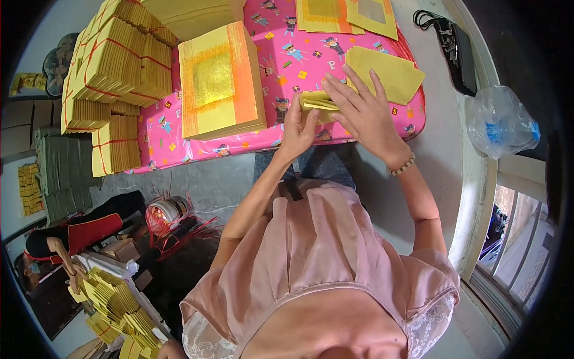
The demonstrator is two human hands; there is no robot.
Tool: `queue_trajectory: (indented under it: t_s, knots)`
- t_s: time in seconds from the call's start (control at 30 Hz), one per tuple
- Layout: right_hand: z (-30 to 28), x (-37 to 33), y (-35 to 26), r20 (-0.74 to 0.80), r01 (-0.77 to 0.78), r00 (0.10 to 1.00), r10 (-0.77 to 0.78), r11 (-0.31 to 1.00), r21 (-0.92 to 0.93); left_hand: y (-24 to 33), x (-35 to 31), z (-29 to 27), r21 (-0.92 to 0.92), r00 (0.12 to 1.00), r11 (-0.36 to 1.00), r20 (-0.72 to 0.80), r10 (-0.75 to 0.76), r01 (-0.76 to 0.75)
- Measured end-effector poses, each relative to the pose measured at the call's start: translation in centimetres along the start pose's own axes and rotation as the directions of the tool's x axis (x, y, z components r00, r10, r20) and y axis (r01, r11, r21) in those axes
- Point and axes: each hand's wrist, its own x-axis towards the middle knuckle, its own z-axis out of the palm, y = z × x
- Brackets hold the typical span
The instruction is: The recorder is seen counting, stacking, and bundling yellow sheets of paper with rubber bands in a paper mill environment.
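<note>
My left hand (297,130) grips a small folded bundle of yellow paper (318,103) at the table's near edge, with its thumb on the near side. Fingers spread, my right hand (372,122) lies against the right side of that bundle and partly covers it. Beyond the right hand are loose yellow sheets (391,75) on the pink patterned tablecloth (278,69). To the left of my hands stands a thick stack of yellow paper (194,107), its top sheet bearing a gold square and orange bands.
Bundles of folded yellow paper tied with red string (116,60) are piled at the table's left end. More yellow sheets (326,15) lie at the far edge. A clear plastic bag (499,122) hangs at right. Lower left, another person (89,230) is beside more yellow bundles (116,299).
</note>
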Motion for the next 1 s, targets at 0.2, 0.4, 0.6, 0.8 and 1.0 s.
queue_trajectory:
  t_s: [0.2, 0.4, 0.6, 0.8, 1.0]
  knots:
    - [-0.1, -0.1, -0.2, 0.007, -0.008, 1.000, 0.009, 1.000, -0.013, -0.5, -0.4, 0.1, 0.048, 0.999, 0.998, -0.035, -0.024, 0.026]
    - [-0.3, 0.0, -0.1, 0.027, 0.000, 1.000, 0.000, 1.000, -0.001, -0.8, -0.2, 0.2, 0.088, 0.999, 0.996, -0.043, 0.007, -0.003]
    - [-0.5, -0.1, -0.1, 0.021, 0.000, 1.000, 0.000, 1.000, -0.014, 0.0, -0.1, 0.2, 0.075, 0.999, 0.996, -0.021, -0.042, 0.043]
    - [-1.1, 0.0, 0.4, 0.001, -0.032, 0.999, 0.032, 0.996, 0.086, 0.4, 0.1, 0.6, 0.061, 0.998, 0.997, -0.043, -0.052, 0.054]
    - [0.3, -2.2, 1.5, -0.049, -0.304, 0.900, 0.434, 0.703, 0.643, 3.0, 1.6, 1.0, -0.079, 0.997, 0.996, -0.067, -0.038, 0.033]
